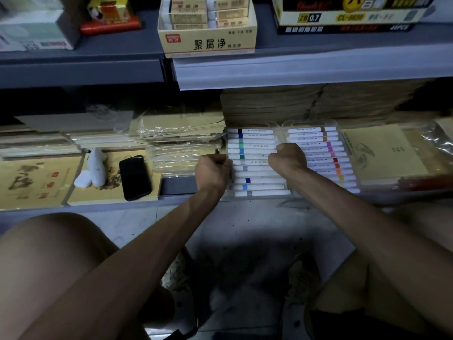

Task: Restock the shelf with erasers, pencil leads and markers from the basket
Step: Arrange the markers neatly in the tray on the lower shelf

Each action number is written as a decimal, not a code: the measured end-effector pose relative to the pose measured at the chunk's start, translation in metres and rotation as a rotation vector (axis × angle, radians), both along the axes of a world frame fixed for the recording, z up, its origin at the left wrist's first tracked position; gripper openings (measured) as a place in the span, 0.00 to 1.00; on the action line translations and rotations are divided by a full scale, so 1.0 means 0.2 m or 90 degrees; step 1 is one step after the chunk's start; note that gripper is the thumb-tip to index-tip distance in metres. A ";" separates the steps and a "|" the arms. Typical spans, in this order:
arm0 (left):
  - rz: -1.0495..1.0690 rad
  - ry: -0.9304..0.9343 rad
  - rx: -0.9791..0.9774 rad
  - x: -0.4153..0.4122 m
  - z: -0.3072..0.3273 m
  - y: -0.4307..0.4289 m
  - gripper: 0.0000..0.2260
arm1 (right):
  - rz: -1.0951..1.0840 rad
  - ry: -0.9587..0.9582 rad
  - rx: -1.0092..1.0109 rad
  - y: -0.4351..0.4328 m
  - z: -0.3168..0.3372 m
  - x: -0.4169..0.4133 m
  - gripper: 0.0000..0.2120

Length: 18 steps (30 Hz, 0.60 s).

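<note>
While crouching on the tiled floor [245, 222], faces a grey shelf unit [294, 67] with two levels. On the lower level, stacked brown paper pads [269, 104] at the back and wrapped yellow pads [181, 136] further left. Just in front of the brown stack, at the shelf's front edge, a clear marker case [255, 173], two panels side by side, with rows of white markers [311, 134] banded in colour. On the upper level, a black-and-yellow pencil lead box [348, 18] at right and an open yellow eraser box [208, 40] in the middle. Grips the case's left edge with the left hand [213, 171], fingers curled tight. Rests the right hand [289, 158] fisted on the case's middle, fingers tucked under, so cannot tell whether holding anything. Left of the hands, a black phone [134, 177] flat on a yellow pad, near two white lumps [95, 168].
</note>
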<state>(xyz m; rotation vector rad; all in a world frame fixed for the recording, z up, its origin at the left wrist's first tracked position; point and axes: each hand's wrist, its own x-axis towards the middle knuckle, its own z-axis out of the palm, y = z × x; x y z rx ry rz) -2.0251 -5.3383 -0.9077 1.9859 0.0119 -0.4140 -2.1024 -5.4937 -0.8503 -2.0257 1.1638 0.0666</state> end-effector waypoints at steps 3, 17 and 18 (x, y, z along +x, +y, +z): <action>-0.010 0.001 0.004 -0.01 0.03 0.01 0.07 | 0.024 0.012 0.016 -0.01 0.02 0.00 0.20; 0.044 0.183 -0.146 -0.08 0.06 0.06 0.05 | 0.019 0.062 0.012 -0.10 -0.03 -0.21 0.10; 0.045 0.187 -0.142 -0.08 0.07 0.06 0.06 | 0.014 0.055 -0.006 -0.10 -0.03 -0.21 0.11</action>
